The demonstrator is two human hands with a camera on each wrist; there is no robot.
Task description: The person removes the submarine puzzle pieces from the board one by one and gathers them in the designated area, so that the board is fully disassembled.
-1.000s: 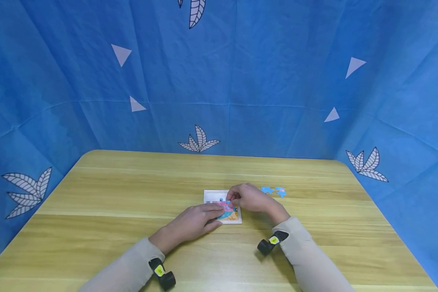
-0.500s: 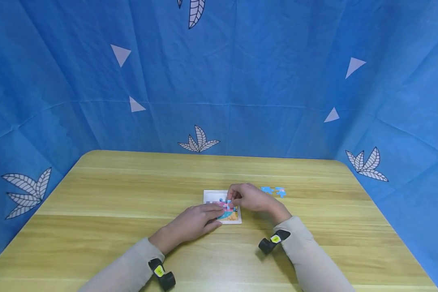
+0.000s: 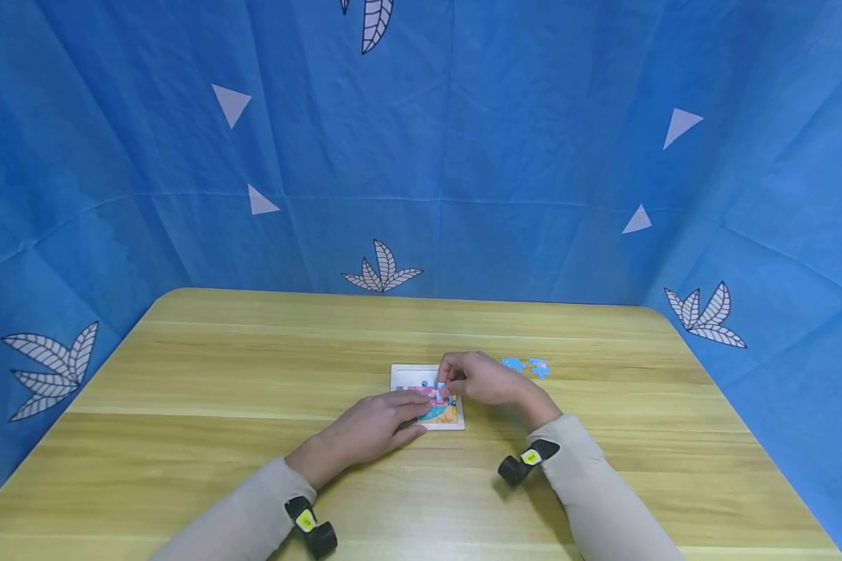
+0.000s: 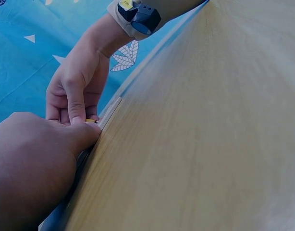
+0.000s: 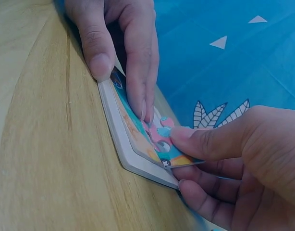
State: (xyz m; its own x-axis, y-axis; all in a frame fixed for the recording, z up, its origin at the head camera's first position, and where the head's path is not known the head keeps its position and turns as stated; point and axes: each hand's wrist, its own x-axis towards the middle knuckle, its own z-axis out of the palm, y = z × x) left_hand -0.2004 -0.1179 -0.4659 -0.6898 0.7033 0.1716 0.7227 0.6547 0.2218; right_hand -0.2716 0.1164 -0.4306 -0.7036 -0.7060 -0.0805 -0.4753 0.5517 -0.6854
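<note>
A small jigsaw puzzle in a white-rimmed tray (image 3: 446, 427) lies flat on the table, its picture pink, teal and orange. My left hand (image 3: 373, 427) rests on it with straight fingers pressing the placed pieces; in the right wrist view the thumb of that left hand (image 5: 130, 48) touches the tray's near rim. At the tray's right side, my right hand (image 3: 487, 380) pinches a puzzle piece (image 5: 186, 159) between thumb and fingers. This piece is slightly tilted above the tray's corner and partly covered by the thumb. Both hands hide much of the picture.
Two loose blue puzzle pieces, one piece (image 3: 513, 364) left of the other piece (image 3: 539, 369), lie beyond the right hand. The wooden table (image 3: 252, 351) extends around the tray. A blue patterned cloth (image 3: 463, 156) hangs behind and beside the table.
My right hand has shifted very slightly, and the pinched piece has tilted a little over the tray. The left hand stays where it was.
</note>
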